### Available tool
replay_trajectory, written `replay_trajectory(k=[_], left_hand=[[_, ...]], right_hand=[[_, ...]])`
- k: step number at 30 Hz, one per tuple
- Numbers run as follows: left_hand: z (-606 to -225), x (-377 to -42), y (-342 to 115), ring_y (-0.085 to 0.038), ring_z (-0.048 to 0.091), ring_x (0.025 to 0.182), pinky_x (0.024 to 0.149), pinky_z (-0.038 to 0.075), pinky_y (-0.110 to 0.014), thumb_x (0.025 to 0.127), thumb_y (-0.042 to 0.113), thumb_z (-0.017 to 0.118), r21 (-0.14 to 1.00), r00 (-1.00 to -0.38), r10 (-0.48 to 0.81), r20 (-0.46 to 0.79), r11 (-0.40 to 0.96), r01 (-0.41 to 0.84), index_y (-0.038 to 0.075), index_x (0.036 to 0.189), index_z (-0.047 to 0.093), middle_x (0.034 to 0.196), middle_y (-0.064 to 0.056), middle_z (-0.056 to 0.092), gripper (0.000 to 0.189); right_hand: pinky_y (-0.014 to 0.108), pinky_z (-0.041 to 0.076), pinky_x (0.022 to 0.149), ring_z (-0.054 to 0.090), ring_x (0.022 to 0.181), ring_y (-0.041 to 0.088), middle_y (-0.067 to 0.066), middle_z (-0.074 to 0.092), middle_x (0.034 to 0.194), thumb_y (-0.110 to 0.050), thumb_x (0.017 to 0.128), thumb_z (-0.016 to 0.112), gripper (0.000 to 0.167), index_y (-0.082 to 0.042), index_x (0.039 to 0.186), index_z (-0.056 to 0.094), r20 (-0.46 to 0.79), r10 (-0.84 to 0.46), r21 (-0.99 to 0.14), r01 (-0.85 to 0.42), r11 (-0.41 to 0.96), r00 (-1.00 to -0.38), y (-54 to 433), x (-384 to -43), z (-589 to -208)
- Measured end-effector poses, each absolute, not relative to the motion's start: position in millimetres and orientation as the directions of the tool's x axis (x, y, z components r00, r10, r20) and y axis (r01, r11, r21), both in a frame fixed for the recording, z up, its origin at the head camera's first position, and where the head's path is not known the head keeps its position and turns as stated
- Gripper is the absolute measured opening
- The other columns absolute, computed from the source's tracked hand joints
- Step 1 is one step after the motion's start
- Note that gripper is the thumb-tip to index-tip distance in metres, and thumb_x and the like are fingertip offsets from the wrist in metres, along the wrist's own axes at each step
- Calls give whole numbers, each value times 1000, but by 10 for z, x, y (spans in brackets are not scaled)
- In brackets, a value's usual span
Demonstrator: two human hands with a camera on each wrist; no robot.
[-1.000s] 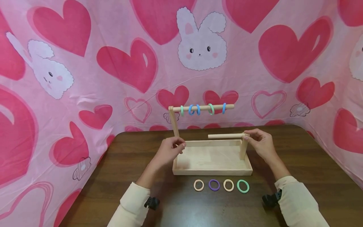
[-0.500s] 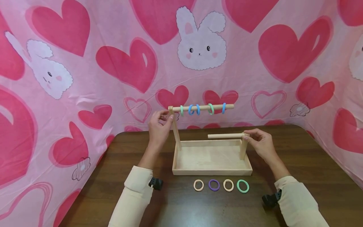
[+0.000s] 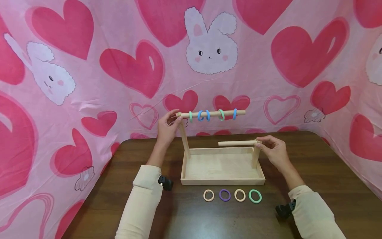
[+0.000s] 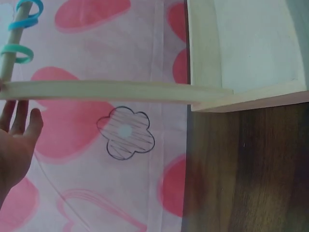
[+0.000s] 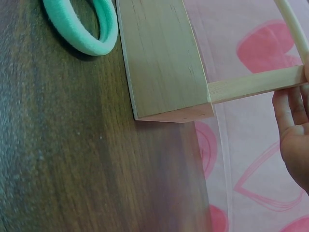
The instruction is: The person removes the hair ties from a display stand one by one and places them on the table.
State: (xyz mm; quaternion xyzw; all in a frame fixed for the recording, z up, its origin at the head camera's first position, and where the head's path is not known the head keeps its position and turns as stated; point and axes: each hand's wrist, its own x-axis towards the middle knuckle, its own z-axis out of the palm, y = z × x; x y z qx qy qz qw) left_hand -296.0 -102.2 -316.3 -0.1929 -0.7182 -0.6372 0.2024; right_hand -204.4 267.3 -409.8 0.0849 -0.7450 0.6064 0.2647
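A wooden rack has a shallow tray, a tall post at its left and a short post at its right. My left hand pinches the top of the tall post, where the upper bar begins. Several green and blue hair ties hang on that bar, among them a green hair tie seen in the left wrist view. At the top of the short post, my right hand grips the joint with the lower bar, which carries no ties. In the right wrist view, the fingertips are partly cut off.
In front of the tray, a row of hair ties lies on the brown table: a cream hair tie, a purple hair tie, another cream one and a green hair tie. Behind stands a pink heart-print cloth.
My left hand has risen from the left side of the tray to the top of the tall post and taken hold there. My right hand has stayed at the short post.
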Motion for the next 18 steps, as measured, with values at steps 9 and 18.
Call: replay_trajectory(k=[9, 18], left_hand=[[-3128, -3039, -1032, -3, 69, 92, 83, 55, -15, 93, -6, 67, 839, -837, 125, 532, 54, 541, -12, 124, 63, 116, -29, 67, 32], [-3159, -3056, -1032, 0, 67, 83, 67, 52, -18, 93, -4, 68, 845, -842, 117, 527, 36, 533, -10, 121, 64, 95, 3, 73, 29]], right_hand=[[11, 47, 59, 60, 68, -6, -27, 70, 80, 14, 85, 71, 21, -1, 99, 76, 493, 202, -862, -445, 242, -846, 2670, -2049, -4100], [10, 47, 61, 60, 70, -9, -30, 70, 81, 15, 85, 71, 20, 3, 101, 74, 498, 209, -859, -447, 248, -842, 2682, -2075, -4122]])
